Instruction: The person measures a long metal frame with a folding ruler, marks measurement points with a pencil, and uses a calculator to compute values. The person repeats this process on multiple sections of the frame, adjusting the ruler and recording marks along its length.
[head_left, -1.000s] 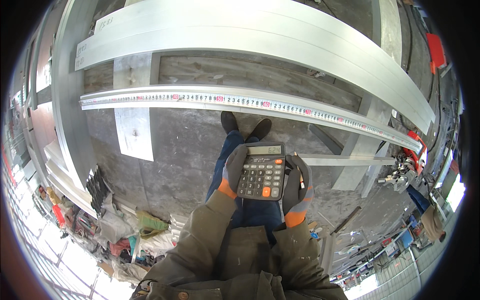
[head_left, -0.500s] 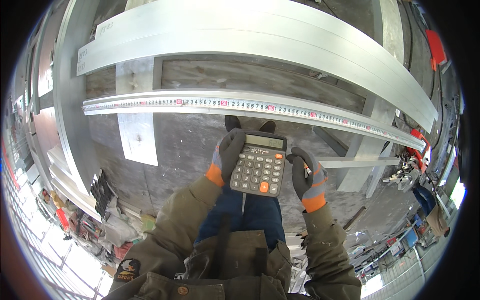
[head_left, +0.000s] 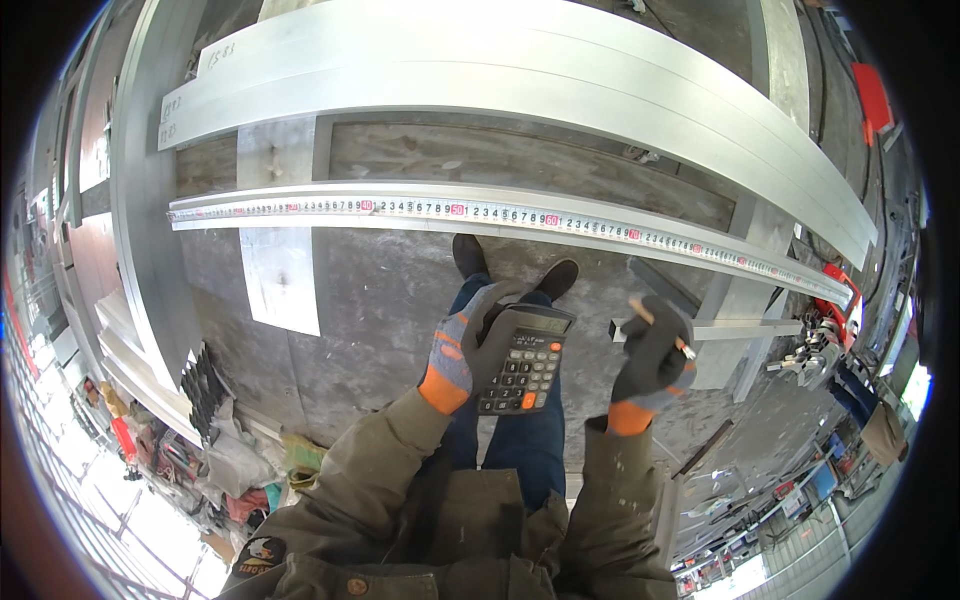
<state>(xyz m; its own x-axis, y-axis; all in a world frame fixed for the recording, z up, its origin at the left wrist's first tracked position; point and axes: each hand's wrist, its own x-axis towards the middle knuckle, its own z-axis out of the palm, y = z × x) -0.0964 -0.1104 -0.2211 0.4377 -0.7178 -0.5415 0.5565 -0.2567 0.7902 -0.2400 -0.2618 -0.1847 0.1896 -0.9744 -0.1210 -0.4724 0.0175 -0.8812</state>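
My left hand (head_left: 472,345), in a grey and orange glove, is closed on the left edge of a black calculator (head_left: 526,372) with an orange key. The calculator is tilted, its keys facing up and its display along the far end. To its right, my gloved right hand (head_left: 655,355) is closed around a slim pencil (head_left: 641,311), whose two ends stick out of the fingers. Beyond both hands, a tape measure (head_left: 480,210) lies stretched along a narrow aluminium bar (head_left: 420,190). Its red case (head_left: 836,287) is at the right end.
Wide aluminium profiles (head_left: 480,85) lie across the far side, with handwriting at their left ends. Another long profile (head_left: 148,220) runs along the left. A short square tube (head_left: 720,328) is right of my right hand. Scraps and cloths (head_left: 235,465) are heaped lower left.
The calculator has tipped and shifted slightly right and nearer with my left hand. My right hand has moved right, away from it, and turned with the pencil. My feet show more.
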